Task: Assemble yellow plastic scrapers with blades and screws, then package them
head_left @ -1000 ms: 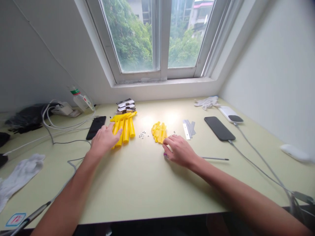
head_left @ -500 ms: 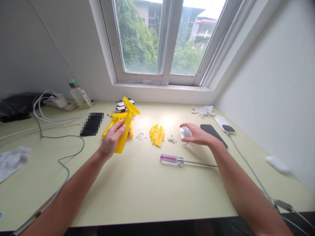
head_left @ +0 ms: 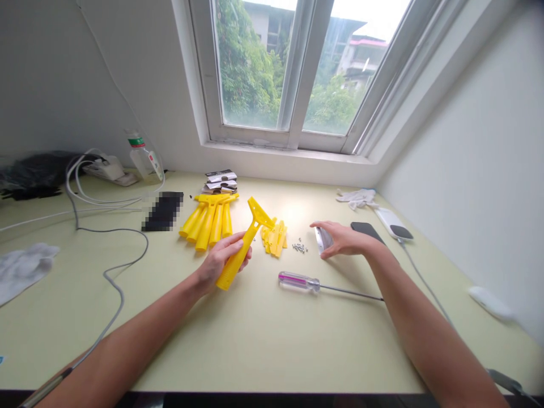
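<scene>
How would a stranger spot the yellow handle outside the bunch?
Below the window is a pale table. Around its middle, the left hand grips the T-shaped yellow handle. Similar yellow handles lie bunched farther back; only this one is held.

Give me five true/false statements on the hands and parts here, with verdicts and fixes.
1. The left hand holds a yellow scraper handle. True.
2. The right hand grips the screwdriver. False: it lies on the table.
3. Small metal screws lie between the yellow plastic plates and the metal blades. True.
4. The screwdriver's grip is solid black. False: it is clear with a pink stripe.
5. The right hand is at the metal blades. True.
</scene>
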Motion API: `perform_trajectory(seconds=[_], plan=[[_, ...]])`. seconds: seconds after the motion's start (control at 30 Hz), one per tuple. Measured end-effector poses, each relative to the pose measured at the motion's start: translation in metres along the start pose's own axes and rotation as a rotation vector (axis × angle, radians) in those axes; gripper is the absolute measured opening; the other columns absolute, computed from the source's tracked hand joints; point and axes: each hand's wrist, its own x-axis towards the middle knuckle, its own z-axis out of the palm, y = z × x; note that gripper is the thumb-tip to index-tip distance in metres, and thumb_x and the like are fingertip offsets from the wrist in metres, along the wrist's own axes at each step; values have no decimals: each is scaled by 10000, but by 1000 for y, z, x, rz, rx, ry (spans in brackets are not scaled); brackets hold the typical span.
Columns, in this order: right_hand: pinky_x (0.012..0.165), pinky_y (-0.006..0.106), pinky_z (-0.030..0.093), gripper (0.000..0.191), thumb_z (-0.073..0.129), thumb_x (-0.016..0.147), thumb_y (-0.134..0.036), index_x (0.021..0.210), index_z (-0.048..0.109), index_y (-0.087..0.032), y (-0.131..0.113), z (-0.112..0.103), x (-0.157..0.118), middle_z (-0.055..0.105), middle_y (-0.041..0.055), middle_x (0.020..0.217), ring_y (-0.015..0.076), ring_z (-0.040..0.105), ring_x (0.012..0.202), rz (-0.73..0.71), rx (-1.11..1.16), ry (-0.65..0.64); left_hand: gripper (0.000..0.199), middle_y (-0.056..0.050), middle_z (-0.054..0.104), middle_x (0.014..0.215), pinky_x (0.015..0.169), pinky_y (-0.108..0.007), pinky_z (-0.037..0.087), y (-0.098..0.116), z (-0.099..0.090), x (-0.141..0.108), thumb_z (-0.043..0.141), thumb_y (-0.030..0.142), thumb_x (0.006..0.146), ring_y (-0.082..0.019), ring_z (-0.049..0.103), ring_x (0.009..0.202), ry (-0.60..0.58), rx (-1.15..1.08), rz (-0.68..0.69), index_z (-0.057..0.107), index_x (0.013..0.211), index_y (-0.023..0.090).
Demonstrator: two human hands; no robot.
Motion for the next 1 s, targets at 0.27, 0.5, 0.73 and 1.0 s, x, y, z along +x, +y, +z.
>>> perform_trajectory(seconds=[0.27, 0.5, 0.73, 1.0], plan=[[1036, 453, 415, 836, 724, 665, -420, 1426, 388, -332, -10, -15, 2, 416, 99, 1419, 332, 478, 1266, -24, 64, 74, 272, -60, 598, 787, 522, -223, 383, -6, 0, -1, 514, 315, 881, -115, 531, 571, -110, -81, -53, 552, 1082, 136], [1056, 411, 432, 872, 747, 689, -401, 1449, 322, -368, -87, -41, -18, 363, 66, 1451, 294, 422, 1333, -447, 198, 131, 272, -24, 566, 757, 379, -206, 356, -5, -6, -5, 481, 320, 877, -94, 502, 409, -289, 21, -147, 546, 1086, 159], [1066, 423, 407, 891, 763, 692, -437, 1460, 317, -366, -114, -27, -29, 371, 66, 1457, 290, 480, 1259, -520, 122, 15, 293, 0, 554, 741, 389, -195, 379, 5, -1, -15, 526, 349, 885, -91, 512, 430, -363, 216, -229, 551, 1130, 191], [1045, 431, 398, 765, 747, 713, -409, 1401, 427, -312, -117, -22, -29, 383, 80, 1484, 300, 464, 1283, -533, 4, 39, 267, 11, 535, 735, 386, -204, 373, 8, -2, -16, 495, 329, 893, -91, 493, 428, -389, 255, -242, 538, 1122, 201]])
